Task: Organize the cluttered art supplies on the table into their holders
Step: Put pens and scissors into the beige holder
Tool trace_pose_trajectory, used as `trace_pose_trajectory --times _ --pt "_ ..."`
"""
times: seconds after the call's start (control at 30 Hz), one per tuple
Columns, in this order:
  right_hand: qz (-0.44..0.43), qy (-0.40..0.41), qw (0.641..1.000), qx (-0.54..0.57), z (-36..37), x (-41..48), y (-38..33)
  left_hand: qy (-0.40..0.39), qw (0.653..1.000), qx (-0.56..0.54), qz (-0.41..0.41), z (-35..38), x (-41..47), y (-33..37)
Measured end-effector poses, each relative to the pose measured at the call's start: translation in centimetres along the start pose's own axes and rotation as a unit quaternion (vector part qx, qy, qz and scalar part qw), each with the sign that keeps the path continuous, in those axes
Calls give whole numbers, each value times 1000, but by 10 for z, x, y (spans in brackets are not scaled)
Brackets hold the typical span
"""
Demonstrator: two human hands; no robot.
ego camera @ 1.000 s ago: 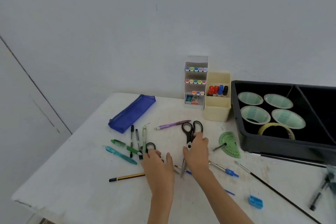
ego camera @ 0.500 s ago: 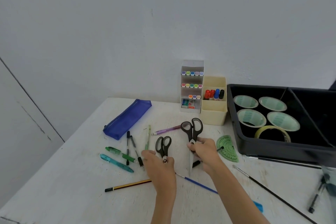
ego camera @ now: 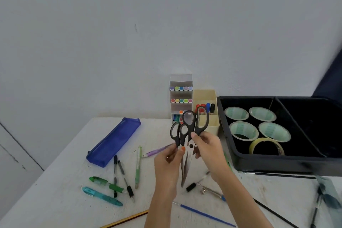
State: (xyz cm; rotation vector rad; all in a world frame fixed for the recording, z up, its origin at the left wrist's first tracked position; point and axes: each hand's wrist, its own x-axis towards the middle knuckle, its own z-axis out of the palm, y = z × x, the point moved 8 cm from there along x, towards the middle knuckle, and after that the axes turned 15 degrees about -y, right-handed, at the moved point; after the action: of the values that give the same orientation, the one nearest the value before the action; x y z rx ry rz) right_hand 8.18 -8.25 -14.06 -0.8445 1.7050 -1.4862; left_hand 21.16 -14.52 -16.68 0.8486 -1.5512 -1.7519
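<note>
Above the white table (ego camera: 55, 200), a left hand (ego camera: 167, 161) pinches small scissors (ego camera: 177, 139) at the pivot; a right hand (ego camera: 207, 146) grips large scissors (ego camera: 194, 127) alongside, black handles above the fingers, steel blades pointing down below them, cream holder (ego camera: 213, 126) just beyond

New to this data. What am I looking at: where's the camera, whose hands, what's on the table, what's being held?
There is no machine here. A person works bare-handed, and the single camera sits on their head, looking forward and down. The left hand pinches the small black scissors and the right hand holds the larger scissors, both lifted above the white table. Loose pens lie there near a blue pencil case. Behind stand a marker rack, a cream holder and a black tray containing tape rolls.
</note>
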Motion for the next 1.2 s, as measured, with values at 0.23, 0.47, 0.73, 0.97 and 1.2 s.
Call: trace_pose_trajectory --times 0.23,0.47,0.73,0.97,1.2 --pt "-126 184 975 0 -65 1 -71 -54 996 -6 73 29 39 51" --pt "-191 215 956 -56 -101 27 -134 -161 979 1 129 81 89 114" --pt "-242 248 932 -105 -118 64 -172 -192 936 162 247 126 137 168" --pt "-233 263 927 -133 -122 99 -163 -131 900 292 295 143 170 172" --pt "-190 281 934 -114 -131 128 -122 -119 882 358 282 147 194 153"
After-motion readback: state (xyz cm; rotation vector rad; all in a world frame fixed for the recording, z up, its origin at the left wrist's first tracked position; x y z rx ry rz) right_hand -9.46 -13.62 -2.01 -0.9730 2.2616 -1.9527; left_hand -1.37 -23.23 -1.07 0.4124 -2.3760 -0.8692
